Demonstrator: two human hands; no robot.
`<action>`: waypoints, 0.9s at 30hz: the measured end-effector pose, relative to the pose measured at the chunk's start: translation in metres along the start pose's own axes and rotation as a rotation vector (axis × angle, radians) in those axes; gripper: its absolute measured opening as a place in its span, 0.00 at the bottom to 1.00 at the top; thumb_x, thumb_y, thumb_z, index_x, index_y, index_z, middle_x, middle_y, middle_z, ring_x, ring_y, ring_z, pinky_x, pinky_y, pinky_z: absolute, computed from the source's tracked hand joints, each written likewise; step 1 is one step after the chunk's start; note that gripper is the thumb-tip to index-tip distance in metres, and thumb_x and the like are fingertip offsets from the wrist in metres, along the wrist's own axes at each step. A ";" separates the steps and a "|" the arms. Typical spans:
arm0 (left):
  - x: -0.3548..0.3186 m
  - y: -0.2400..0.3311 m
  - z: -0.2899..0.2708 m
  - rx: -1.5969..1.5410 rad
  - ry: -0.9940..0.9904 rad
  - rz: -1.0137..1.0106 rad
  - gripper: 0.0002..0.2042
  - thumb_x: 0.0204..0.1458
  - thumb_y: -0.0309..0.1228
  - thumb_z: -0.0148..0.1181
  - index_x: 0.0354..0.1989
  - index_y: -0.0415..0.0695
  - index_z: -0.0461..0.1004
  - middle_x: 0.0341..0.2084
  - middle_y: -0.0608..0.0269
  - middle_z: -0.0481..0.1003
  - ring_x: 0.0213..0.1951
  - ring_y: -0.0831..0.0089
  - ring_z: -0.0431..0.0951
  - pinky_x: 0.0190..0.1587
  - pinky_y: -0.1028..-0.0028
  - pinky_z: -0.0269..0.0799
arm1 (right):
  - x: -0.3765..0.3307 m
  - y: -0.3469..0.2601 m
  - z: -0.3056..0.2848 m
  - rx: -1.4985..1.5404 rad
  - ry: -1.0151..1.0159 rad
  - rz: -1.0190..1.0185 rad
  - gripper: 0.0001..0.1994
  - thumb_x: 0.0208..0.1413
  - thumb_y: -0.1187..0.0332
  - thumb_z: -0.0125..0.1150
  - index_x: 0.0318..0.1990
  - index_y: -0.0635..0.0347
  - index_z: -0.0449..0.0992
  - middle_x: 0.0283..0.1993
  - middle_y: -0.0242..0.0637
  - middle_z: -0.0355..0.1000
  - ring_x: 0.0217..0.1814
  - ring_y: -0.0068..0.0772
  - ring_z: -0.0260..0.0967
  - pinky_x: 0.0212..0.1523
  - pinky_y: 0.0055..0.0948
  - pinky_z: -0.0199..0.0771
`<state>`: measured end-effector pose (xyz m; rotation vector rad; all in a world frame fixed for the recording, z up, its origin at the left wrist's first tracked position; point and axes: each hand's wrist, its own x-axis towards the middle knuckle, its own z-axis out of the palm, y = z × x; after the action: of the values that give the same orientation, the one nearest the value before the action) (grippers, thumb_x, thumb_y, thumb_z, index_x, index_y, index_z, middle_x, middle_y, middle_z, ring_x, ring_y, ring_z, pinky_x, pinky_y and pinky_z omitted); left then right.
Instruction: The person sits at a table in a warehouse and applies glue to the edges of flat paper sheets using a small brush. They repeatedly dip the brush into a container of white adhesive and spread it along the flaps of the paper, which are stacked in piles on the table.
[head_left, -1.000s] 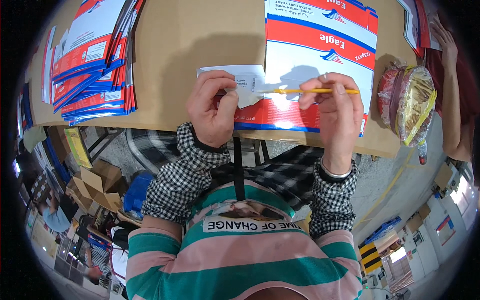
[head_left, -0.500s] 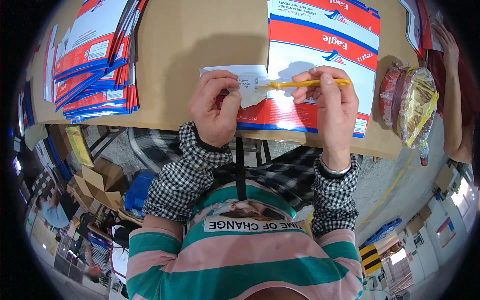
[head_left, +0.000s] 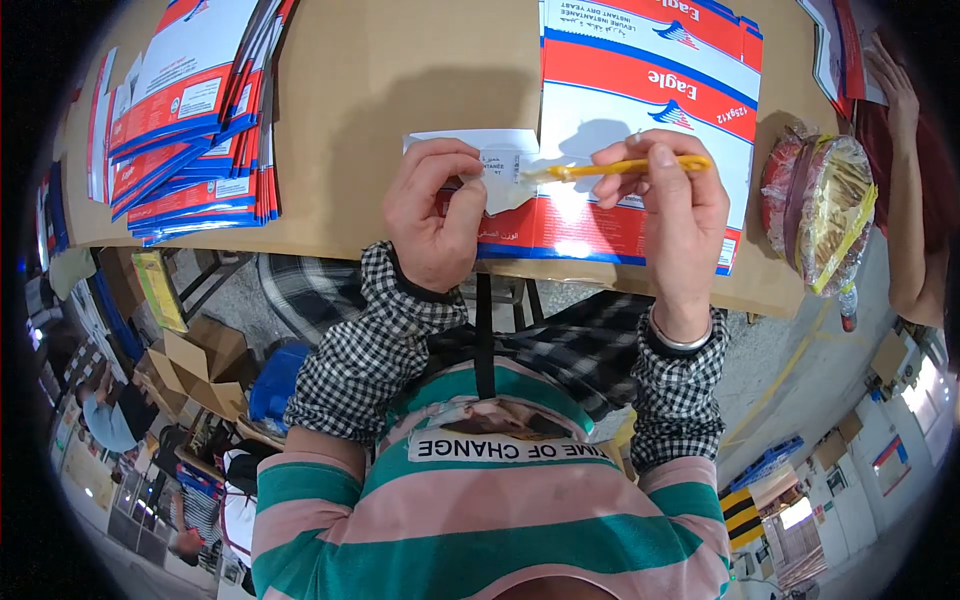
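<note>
My left hand [head_left: 435,210] pinches a small white paper label [head_left: 500,165] by its lower left part, holding it up over the table edge. My right hand [head_left: 668,215] grips a thin yellow brush [head_left: 625,167] that lies level, its tip touching the label's right side. Under both hands lies a flattened red, white and blue carton [head_left: 640,90] on the brown table [head_left: 400,80]. Checked sleeves cover both my forearms.
A fanned stack of the same flat cartons [head_left: 190,120] lies at the left of the table. A round bundle wrapped in clear and yellow plastic [head_left: 825,205] sits at the right edge. Another person's arm [head_left: 905,200] reaches in at the far right. Cardboard boxes [head_left: 195,365] stand on the floor below.
My right hand has drawn the yellow brush toward the left, up to the label's edge. The left hand has lifted and turned the label slightly.
</note>
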<state>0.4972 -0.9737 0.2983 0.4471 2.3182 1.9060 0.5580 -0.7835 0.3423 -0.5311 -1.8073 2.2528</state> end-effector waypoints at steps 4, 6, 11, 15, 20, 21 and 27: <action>0.000 -0.001 0.000 -0.006 -0.008 -0.007 0.05 0.42 0.17 0.52 0.29 0.34 0.71 0.32 0.57 0.72 0.29 0.72 0.72 0.32 0.77 0.69 | 0.000 0.003 -0.001 0.028 0.016 0.012 0.09 0.63 0.70 0.42 0.41 0.67 0.66 0.35 0.47 0.73 0.29 0.25 0.70 0.31 0.22 0.72; 0.000 0.000 -0.001 -0.006 -0.010 -0.011 0.05 0.42 0.17 0.52 0.29 0.34 0.71 0.32 0.57 0.72 0.29 0.72 0.72 0.33 0.77 0.69 | -0.002 0.004 -0.003 0.042 0.026 0.033 0.09 0.63 0.70 0.41 0.41 0.67 0.66 0.35 0.48 0.73 0.28 0.25 0.70 0.30 0.22 0.72; 0.000 0.000 -0.001 0.002 -0.005 -0.016 0.05 0.42 0.17 0.52 0.29 0.34 0.71 0.32 0.57 0.72 0.30 0.72 0.72 0.33 0.77 0.69 | 0.000 0.003 -0.003 0.070 0.071 0.027 0.10 0.63 0.69 0.41 0.41 0.67 0.66 0.34 0.48 0.73 0.28 0.26 0.69 0.30 0.22 0.71; 0.000 0.001 0.000 -0.007 0.002 -0.020 0.05 0.42 0.17 0.52 0.28 0.34 0.71 0.32 0.57 0.72 0.29 0.73 0.72 0.33 0.77 0.68 | 0.001 0.001 -0.005 0.100 0.022 0.024 0.10 0.63 0.69 0.41 0.41 0.67 0.66 0.35 0.49 0.73 0.29 0.27 0.69 0.31 0.23 0.72; 0.001 0.000 0.000 -0.015 -0.002 -0.019 0.05 0.42 0.17 0.52 0.28 0.34 0.71 0.32 0.58 0.71 0.29 0.73 0.72 0.32 0.78 0.68 | -0.003 0.000 -0.005 0.094 -0.052 0.013 0.09 0.63 0.70 0.41 0.41 0.67 0.66 0.36 0.49 0.73 0.29 0.26 0.69 0.32 0.24 0.72; 0.001 0.000 0.000 -0.018 -0.003 -0.021 0.05 0.42 0.17 0.52 0.28 0.34 0.71 0.32 0.58 0.71 0.29 0.73 0.72 0.32 0.78 0.68 | -0.005 -0.001 -0.005 0.104 -0.022 0.010 0.09 0.62 0.70 0.41 0.41 0.67 0.66 0.35 0.48 0.73 0.29 0.26 0.69 0.33 0.24 0.72; -0.003 0.000 0.001 -0.019 0.005 0.004 0.05 0.43 0.19 0.53 0.30 0.35 0.71 0.29 0.57 0.71 0.26 0.71 0.71 0.29 0.76 0.67 | -0.014 -0.003 -0.005 0.017 -0.006 0.023 0.10 0.63 0.68 0.40 0.43 0.66 0.66 0.31 0.47 0.71 0.29 0.30 0.68 0.33 0.28 0.70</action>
<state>0.5005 -0.9741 0.2974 0.4458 2.3028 1.9315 0.5724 -0.7833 0.3462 -0.5453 -1.7924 2.2844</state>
